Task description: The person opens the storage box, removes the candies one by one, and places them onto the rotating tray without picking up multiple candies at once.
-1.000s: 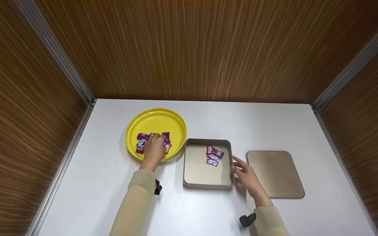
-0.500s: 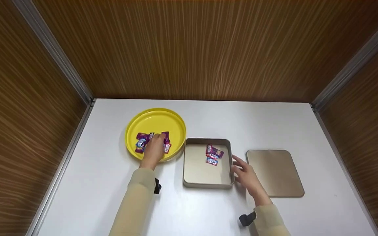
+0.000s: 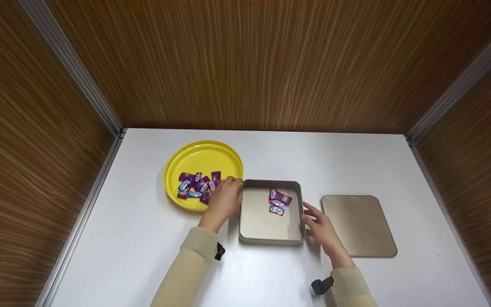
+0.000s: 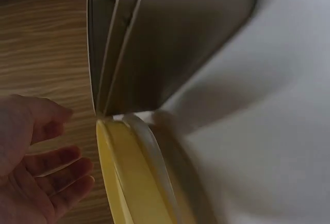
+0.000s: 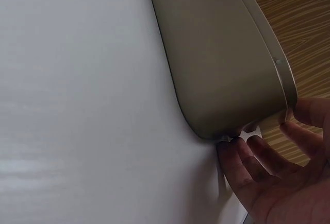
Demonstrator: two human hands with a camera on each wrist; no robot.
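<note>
In the head view, my left hand (image 3: 226,199) hangs over the right rim of a yellow round plate (image 3: 203,160), beside a square metal tin (image 3: 258,221). The left wrist view shows its thumb and forefinger (image 4: 54,115) close together, the other fingers bent; whether anything is between them is hidden. Several wrapped candies (image 3: 195,186), purple, blue and red, lie on the plate. A few more wrapped candies (image 3: 278,201) lie inside the tin towards its right side. My right hand (image 3: 323,230) touches the tin's right wall with spread fingertips (image 5: 257,142).
A flat metal lid (image 3: 360,226) lies on the white table (image 3: 288,157) right of the tin, behind the right hand. Wood-patterned panels (image 3: 254,64) enclose the table at the back and both sides. The plate's rim nearly meets the tin's left corner.
My left hand has come up from the candies and moved right, to the plate's rim beside the tin. More candies on the plate are uncovered. The right hand stays at the tin.
</note>
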